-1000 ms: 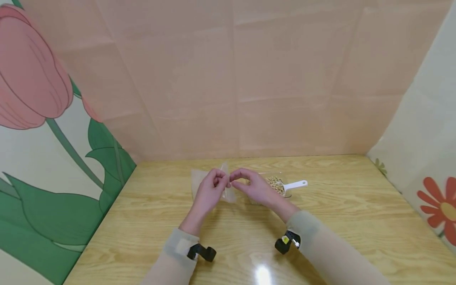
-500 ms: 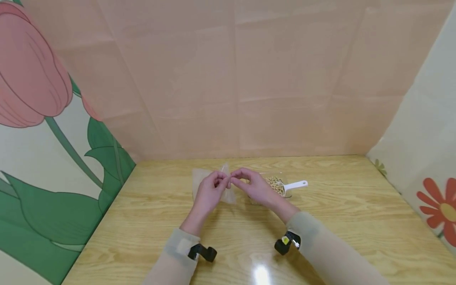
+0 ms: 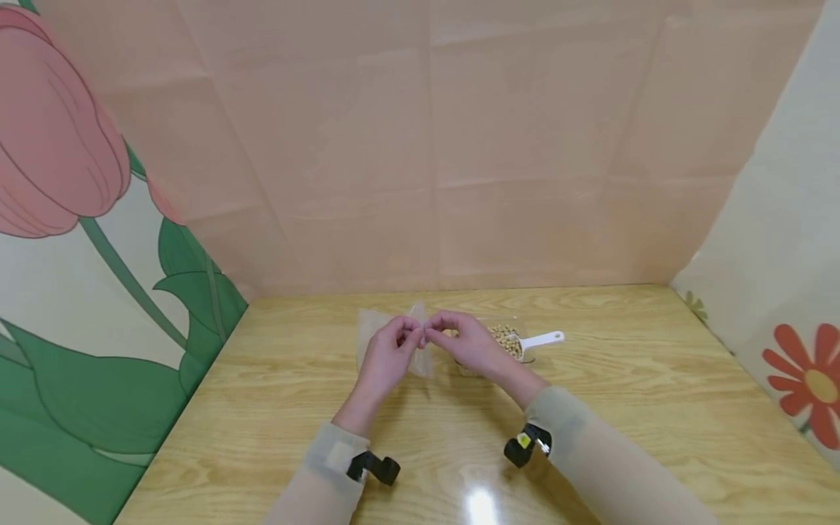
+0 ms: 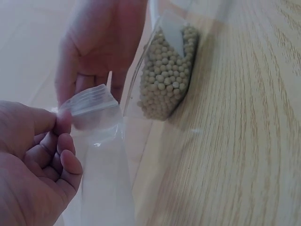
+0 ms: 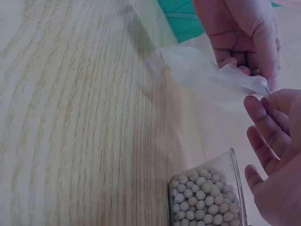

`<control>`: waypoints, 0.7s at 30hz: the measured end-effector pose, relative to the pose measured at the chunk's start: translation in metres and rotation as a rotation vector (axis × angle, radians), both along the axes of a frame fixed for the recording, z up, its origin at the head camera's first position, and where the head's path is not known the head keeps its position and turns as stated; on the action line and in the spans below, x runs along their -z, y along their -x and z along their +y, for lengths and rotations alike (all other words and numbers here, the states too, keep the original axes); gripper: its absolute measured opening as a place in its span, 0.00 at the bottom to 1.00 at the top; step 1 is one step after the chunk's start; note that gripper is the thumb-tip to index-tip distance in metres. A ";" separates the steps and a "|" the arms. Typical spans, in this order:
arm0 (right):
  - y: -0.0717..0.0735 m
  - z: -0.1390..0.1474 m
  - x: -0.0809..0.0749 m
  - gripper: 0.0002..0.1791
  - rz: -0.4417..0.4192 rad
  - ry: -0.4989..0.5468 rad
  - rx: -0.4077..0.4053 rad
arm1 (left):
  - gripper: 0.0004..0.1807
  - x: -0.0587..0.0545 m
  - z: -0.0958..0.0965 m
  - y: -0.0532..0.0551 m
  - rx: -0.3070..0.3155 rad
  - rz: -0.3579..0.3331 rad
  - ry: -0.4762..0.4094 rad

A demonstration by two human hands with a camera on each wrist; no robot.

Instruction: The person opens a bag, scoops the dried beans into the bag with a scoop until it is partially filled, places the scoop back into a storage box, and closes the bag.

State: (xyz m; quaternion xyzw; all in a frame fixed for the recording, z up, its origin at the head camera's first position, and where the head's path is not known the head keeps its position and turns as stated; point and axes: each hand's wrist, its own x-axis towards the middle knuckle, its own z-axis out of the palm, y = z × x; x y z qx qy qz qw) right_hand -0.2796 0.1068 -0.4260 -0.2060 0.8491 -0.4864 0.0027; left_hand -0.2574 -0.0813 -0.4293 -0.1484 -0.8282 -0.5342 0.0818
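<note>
A clear zip-lock bag [image 4: 101, 160] hangs from its top edge between my two hands, over the table. My left hand [image 3: 389, 354] pinches the bag's zip strip between thumb and forefinger, its other fingers curled in. Fingertip to fingertip with it, my right hand [image 3: 469, 343] pinches the same top edge with thumb and forefinger; the other fingers of that hand are loosely spread in the right wrist view. Right behind the right hand stands a clear plastic box [image 5: 240, 183] of round, pale beans [image 4: 162, 80], partly hidden by that hand in the head view.
A white scoop [image 3: 543, 340] lies in the beans, its handle jutting right over the box's rim. The wooden table [image 3: 623, 408] ends at a pink cloth backdrop [image 3: 433, 182]. A tulip-printed panel [image 3: 105, 292] stands at the left, a flower-printed one [image 3: 755, 255] at the right.
My right thumb and forefinger have drawn together on the bag's top edge, close against the left fingertips. The box and scoop stay in place.
</note>
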 end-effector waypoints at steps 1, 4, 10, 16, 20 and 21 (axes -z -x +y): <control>0.000 0.000 0.000 0.06 0.005 -0.013 -0.001 | 0.05 0.000 0.000 0.000 0.000 0.001 0.003; 0.000 0.000 0.002 0.07 0.015 -0.039 -0.006 | 0.05 0.001 0.000 0.000 -0.006 -0.003 0.030; 0.000 0.002 0.004 0.06 0.043 -0.039 -0.001 | 0.07 -0.001 0.002 -0.002 -0.026 0.018 0.167; -0.003 0.003 -0.001 0.06 0.055 -0.032 -0.002 | 0.09 -0.004 0.002 -0.004 -0.030 0.079 0.269; -0.005 0.004 -0.004 0.07 0.021 -0.025 -0.013 | 0.10 -0.006 0.000 -0.003 -0.011 0.075 0.280; -0.006 0.004 -0.005 0.08 0.015 -0.029 -0.014 | 0.10 -0.006 -0.001 -0.003 -0.002 0.071 0.272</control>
